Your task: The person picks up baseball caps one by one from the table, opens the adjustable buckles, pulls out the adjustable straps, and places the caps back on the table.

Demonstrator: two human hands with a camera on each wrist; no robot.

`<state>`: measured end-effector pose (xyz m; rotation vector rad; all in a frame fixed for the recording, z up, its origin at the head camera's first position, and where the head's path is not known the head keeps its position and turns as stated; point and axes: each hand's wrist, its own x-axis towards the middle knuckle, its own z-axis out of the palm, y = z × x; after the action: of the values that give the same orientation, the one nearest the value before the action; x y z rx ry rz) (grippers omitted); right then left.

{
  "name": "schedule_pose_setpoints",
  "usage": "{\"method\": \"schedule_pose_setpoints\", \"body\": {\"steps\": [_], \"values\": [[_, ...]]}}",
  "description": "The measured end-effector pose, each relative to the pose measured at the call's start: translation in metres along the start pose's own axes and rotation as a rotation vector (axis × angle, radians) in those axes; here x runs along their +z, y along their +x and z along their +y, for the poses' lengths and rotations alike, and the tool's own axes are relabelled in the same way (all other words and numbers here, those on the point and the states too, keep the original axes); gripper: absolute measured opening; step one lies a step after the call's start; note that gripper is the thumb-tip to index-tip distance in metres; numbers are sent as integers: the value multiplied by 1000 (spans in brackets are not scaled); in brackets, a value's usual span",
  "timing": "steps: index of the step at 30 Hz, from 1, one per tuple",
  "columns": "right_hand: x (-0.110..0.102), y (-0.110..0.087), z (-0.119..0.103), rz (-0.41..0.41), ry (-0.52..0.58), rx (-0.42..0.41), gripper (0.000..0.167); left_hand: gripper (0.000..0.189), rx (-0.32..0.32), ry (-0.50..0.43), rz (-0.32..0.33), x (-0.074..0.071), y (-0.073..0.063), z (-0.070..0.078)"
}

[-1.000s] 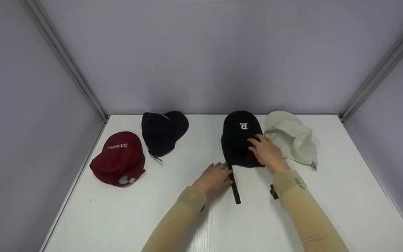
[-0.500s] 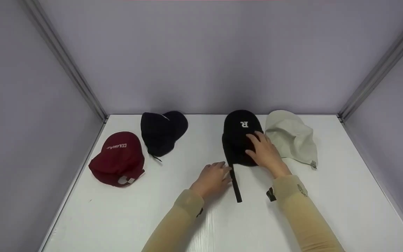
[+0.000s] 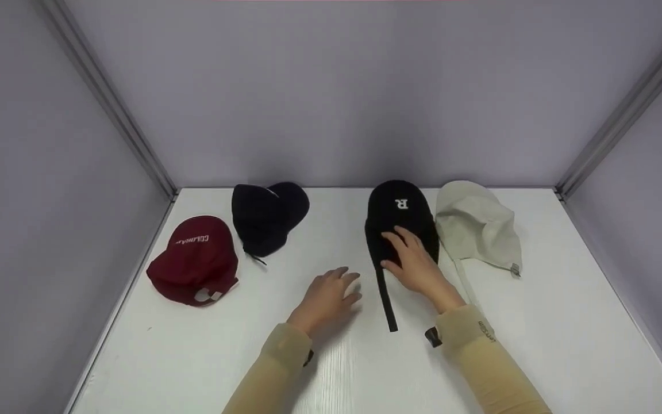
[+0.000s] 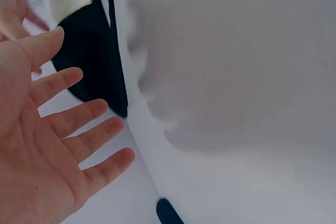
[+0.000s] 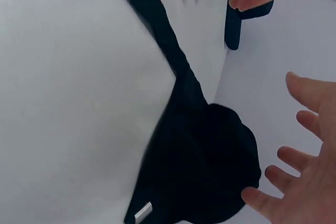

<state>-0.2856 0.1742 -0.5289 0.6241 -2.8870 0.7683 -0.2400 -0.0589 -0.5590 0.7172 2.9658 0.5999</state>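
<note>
A black cap point(image 3: 395, 215) with a white letter R lies near the back wall, its strap point(image 3: 387, 305) stretched out toward the front. Over the cap's lower part is my right hand point(image 3: 420, 267), fingers spread and holding nothing; in the right wrist view the cap's dark side point(image 5: 199, 156) shows beside those fingers. Whether the fingertips touch the cloth I cannot tell. My left hand point(image 3: 324, 299) hovers left of the strap, apart from it. The left wrist view has its palm point(image 4: 42, 166) and loosely straight fingers, with nothing in them.
An off-white cap point(image 3: 477, 221) lies right beside the black one, its pale strap point(image 3: 463, 279) running forward. A dark navy cap point(image 3: 265, 218) and a dark red cap point(image 3: 199, 261) lie on the left of the white table point(image 3: 193, 362). Grey panels point(image 3: 331, 92) enclose the back and sides.
My left hand has drawn away from the strap toward the left. The right hand has shifted left and nearer across the black cap, uncovering the off-white cap's strap.
</note>
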Motion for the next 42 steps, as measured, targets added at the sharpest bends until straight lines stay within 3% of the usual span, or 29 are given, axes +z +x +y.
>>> {"method": "schedule_pose_setpoints", "body": {"steps": [5,14,29,35,42], "values": [[14,1,-5,-51,141,3,59,46,-32,-7,52,-9,-7,-21],[31,3,-13,-132,275,5,59,47,-109,-57,146,-21,-19,-54],[49,11,-35,-226,361,38,59,44,-254,-36,419,-42,-25,-103],[54,15,-43,-252,384,11,58,48,-299,-9,416,-47,-22,-122],[61,17,-52,-292,379,-28,58,53,-334,17,363,-48,-20,-135]]}}
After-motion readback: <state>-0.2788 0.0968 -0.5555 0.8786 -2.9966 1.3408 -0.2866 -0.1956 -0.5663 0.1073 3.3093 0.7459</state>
